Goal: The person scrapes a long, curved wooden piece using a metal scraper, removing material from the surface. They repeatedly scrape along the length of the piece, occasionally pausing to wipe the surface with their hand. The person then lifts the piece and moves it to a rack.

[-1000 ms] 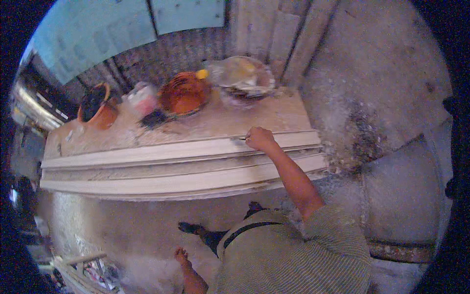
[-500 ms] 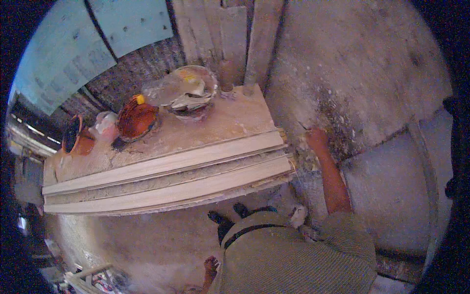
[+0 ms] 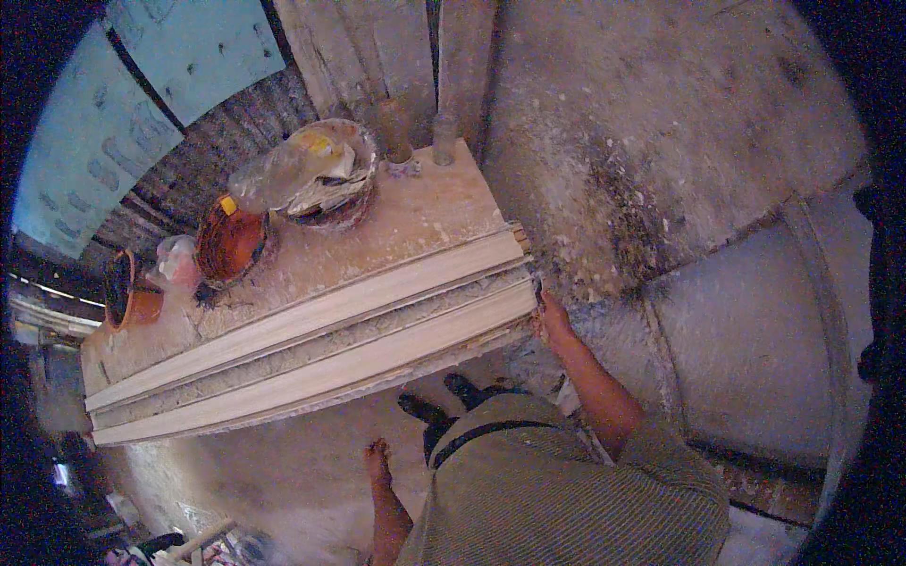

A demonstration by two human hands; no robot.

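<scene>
Two long pale wooden boards lie side by side along the workbench's near edge: a back board (image 3: 377, 288) and a front board (image 3: 406, 363). A rough, dusty strip (image 3: 311, 344) runs between them. At the right end of the front board is my right hand (image 3: 551, 318), its fingers closed round a small, thin dark tool (image 3: 537, 283) pressed close to the board's end. The tool's kind is too small to make out. Low beside my body hangs my left hand (image 3: 377, 459), holding nothing, with its fingers loosely apart.
On the bench (image 3: 425, 212) stand a large basin (image 3: 363, 179) with plastic and scraps, an orange-brown bowl (image 3: 231, 243), a pinkish bag (image 3: 176, 264) and an orange pot (image 3: 142, 307). A stained wall (image 3: 604, 113) rises at right. Clutter (image 3: 222, 547) lies low at left.
My right hand has come from near the stained wall, left and down to the front board's end, with the thin tool. My left hand has risen slightly. The whole view has shifted.
</scene>
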